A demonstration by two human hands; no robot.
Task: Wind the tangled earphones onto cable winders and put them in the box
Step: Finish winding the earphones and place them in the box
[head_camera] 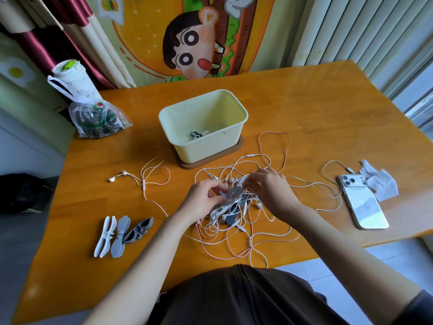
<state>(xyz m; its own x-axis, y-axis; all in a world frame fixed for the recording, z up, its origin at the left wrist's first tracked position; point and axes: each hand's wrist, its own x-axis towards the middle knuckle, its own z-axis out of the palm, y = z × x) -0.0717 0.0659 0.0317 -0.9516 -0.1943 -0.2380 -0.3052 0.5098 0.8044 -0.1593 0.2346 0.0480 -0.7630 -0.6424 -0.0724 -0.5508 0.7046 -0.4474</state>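
Orange wooden table (304, 118) under a cartoon wall hanging, and from the left: three spare cable winders (121, 235), white, grey and dark grey, lie side by side near the front edge. The left hand (203, 202) pinches a grey winder (232, 193), fingers curled on it. The tangled earphones (246, 221) sprawl beneath both hands. The right hand (271, 191) has fingertips pinched narrowly at the cable. The cream box (203, 127) behind holds one wound set. A phone (362, 202) lies far right.
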